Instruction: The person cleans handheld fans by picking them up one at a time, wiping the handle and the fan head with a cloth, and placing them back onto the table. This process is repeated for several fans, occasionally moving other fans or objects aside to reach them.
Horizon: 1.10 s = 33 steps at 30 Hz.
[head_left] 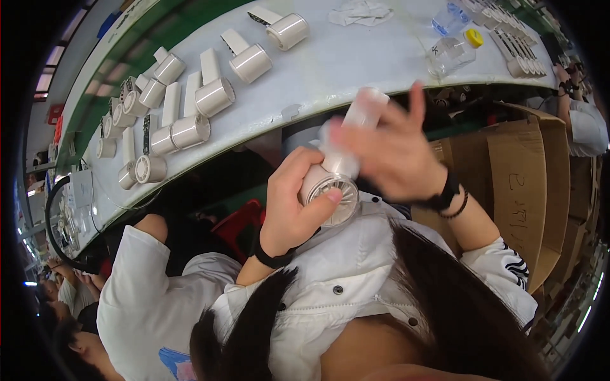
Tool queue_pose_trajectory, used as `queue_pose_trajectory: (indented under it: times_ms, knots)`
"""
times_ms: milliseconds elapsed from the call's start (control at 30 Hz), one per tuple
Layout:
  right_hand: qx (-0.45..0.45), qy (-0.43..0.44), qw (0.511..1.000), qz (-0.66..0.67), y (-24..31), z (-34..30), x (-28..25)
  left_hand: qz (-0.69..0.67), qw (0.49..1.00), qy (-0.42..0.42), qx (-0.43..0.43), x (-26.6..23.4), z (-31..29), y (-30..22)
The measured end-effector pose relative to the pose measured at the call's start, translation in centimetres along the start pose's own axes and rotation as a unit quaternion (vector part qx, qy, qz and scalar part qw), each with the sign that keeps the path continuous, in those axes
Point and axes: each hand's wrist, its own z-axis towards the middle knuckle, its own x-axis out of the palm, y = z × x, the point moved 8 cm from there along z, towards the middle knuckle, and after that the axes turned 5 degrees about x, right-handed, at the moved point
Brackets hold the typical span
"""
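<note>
My left hand (pixel 286 206) is wrapped round the cylindrical head of a white hair-dryer-shaped housing (pixel 330 184), its thumb lying on the round ribbed grille at the end. The handle of the housing points up and away from me, toward the bench. Beside that handle my right hand (pixel 397 149) is smeared by motion; one finger sticks out, and whether the hand grips or only brushes the handle I cannot tell. Several similar white housings (pixel 216 95) lie along the left part of the bench, some with dark strips in their handles.
The long white bench (pixel 318 70) runs across in front of me. On it lie a crumpled cloth (pixel 361 13), a clear bottle with a yellow cap (pixel 454 52) and rows of white parts (pixel 518 54). Cardboard boxes (pixel 524 184) stand at my right. A co-worker's white sleeve (pixel 143 273) is close at left.
</note>
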Motion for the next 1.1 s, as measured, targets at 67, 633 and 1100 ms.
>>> queue_pose_trajectory:
  times_ms: [67,633,1100]
  knots:
    - [0.008,-0.010,1.000,0.010,0.1,-0.1,-0.1,-0.020,0.999,-0.003,-0.050,0.1,0.2,0.3]
    - [0.113,-0.147,0.975,0.124,-0.2,-1.9,-0.9,0.027,0.999,-0.008,-0.045,0.6,0.1,0.1]
    - [0.099,-0.203,0.974,0.001,-0.6,-2.8,-1.0,0.010,0.998,-0.021,-0.056,0.7,-0.5,0.7]
